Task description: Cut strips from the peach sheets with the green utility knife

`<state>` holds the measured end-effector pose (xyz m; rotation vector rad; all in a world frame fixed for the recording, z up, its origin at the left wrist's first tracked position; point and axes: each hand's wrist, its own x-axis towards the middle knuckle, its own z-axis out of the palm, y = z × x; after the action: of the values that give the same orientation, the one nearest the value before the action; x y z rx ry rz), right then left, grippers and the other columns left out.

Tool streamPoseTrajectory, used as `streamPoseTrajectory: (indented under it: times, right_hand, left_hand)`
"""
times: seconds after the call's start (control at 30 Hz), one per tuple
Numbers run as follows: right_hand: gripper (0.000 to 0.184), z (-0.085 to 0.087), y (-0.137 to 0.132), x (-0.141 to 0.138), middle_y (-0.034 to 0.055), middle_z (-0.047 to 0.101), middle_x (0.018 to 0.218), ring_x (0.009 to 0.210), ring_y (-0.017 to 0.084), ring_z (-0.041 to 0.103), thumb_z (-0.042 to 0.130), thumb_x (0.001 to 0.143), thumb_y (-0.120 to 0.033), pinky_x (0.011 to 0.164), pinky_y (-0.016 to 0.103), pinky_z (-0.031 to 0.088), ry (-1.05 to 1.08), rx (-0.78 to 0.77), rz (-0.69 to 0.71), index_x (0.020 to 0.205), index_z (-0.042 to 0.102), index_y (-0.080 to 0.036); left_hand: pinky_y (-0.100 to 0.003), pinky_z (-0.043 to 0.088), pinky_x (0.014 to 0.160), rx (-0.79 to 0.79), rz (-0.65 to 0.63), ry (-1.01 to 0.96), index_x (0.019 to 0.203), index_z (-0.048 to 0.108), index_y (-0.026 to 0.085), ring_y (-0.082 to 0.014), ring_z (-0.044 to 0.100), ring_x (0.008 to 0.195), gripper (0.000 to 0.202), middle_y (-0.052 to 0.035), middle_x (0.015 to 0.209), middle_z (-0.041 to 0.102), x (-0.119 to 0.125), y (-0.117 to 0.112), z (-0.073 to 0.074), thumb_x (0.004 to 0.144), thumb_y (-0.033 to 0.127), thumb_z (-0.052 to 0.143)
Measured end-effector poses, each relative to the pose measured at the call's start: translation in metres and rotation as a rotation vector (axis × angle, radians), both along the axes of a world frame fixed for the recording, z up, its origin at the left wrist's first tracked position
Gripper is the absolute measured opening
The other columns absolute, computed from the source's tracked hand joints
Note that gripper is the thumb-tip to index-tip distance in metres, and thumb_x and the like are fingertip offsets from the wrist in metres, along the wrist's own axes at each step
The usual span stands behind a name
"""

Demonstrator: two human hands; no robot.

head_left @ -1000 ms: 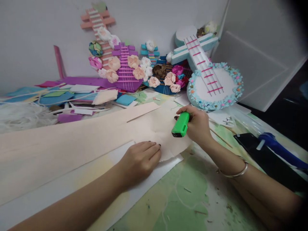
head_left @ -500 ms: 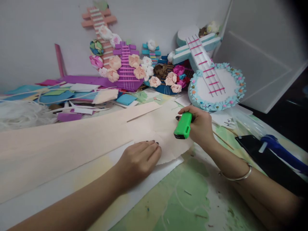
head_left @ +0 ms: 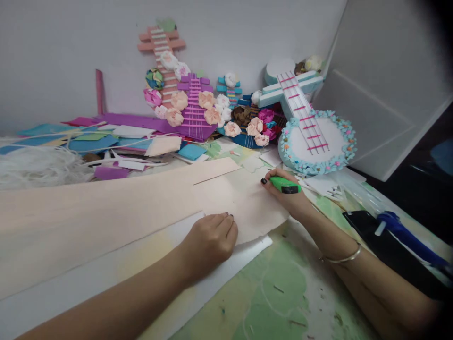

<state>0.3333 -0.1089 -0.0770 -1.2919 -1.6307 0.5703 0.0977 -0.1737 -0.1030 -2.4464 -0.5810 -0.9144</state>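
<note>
A long pale peach paper sheet [head_left: 106, 208] lies across the table, over a white sheet [head_left: 244, 252]. My left hand [head_left: 210, 238] rests on the peach sheet's near edge with its fingers curled down against the paper. My right hand [head_left: 288, 198] grips a green utility knife [head_left: 285, 185], held low and nearly flat at the sheet's right end, its front end hidden under my fingers. A metal bangle [head_left: 341, 257] circles my right wrist.
Foam guitar models with paper flowers [head_left: 198, 106] lean on the wall behind. A round white and teal guitar model [head_left: 318, 139] lies at the right. Coloured foam scraps [head_left: 88, 141] and white fluff [head_left: 35, 167] sit at the left. A blue-handled tool [head_left: 406, 236] lies on a black pad.
My right hand has lowered the green knife from a raised tilt until it lies nearly flat over the paper's right end. My left hand has curled its fingers and stays on the sheet.
</note>
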Motion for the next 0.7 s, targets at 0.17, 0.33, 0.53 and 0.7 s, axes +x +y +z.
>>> streamPoseTrajectory:
  times: [0.17,0.33,0.53,0.7]
  right_hand:
    - [0.026,-0.001,0.015,-0.005,-0.0011,0.054,0.071,0.064,0.013,0.046,0.072,0.068,-0.039,0.058,0.025,0.035,0.072,-0.141,0.125,0.074,0.057,-0.019]
    - [0.028,0.0,0.039,-0.016,-0.0022,0.052,0.062,0.059,0.014,0.045,0.074,0.059,-0.039,0.056,0.026,0.034,0.003,-0.146,0.049,0.069,0.057,-0.019]
    - [0.026,0.002,0.051,-0.013,-0.0012,0.055,0.063,0.06,0.014,0.048,0.075,0.06,-0.037,0.056,0.026,0.037,-0.09,0.033,0.01,0.07,0.059,-0.019]
    - [0.022,0.01,0.048,-0.014,0.0015,0.061,0.071,0.065,0.016,0.054,0.074,0.064,-0.036,0.061,0.029,0.045,-0.154,0.15,0.011,0.073,0.06,-0.02]
  left_hand:
    - [-0.032,0.061,0.063,0.025,0.014,0.033,0.083,0.069,0.002,-0.0231,0.072,0.073,0.023,-0.0156,0.076,0.072,0.0,0.0,-0.003,0.085,-0.004,0.047]
    - [-0.033,0.061,0.064,0.048,0.01,0.047,0.086,0.07,0.001,-0.0249,0.072,0.078,0.023,-0.0185,0.081,0.073,0.001,0.0,-0.008,0.084,-0.002,0.047]
    - [-0.032,0.061,0.062,0.053,0.039,0.038,0.089,0.069,-0.001,-0.0245,0.073,0.077,0.026,-0.0206,0.085,0.073,0.003,-0.001,-0.01,0.084,-0.002,0.044]
    - [-0.032,0.061,0.061,0.082,0.02,0.05,0.089,0.069,0.0,-0.0238,0.072,0.076,0.024,-0.0203,0.085,0.073,0.004,-0.001,-0.009,0.085,-0.001,0.045]
